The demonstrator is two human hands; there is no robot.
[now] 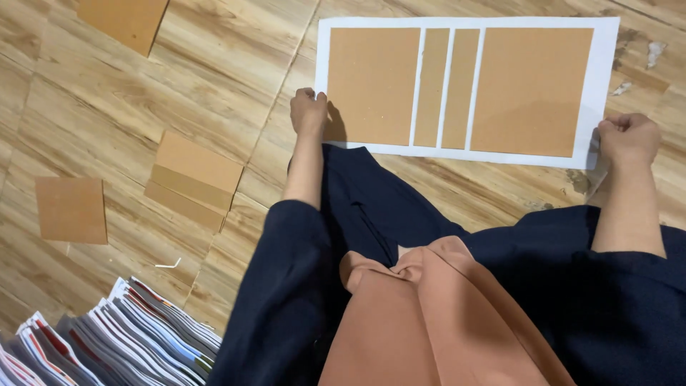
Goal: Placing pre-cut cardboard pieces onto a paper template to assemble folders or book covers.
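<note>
A white sheet lies flat on the wooden floor with brown cardboard pieces on it: two large panels and two narrow strips between them. My left hand grips the sheet's near left corner with curled fingers. My right hand pinches the near right corner. Both forearms reach out of dark blue sleeves.
Loose cardboard pieces lie on the floor to the left: a stack, a square, another at the top. A fanned pile of printed sheets sits at the bottom left. My dark clothing and a brown cloth fill the foreground.
</note>
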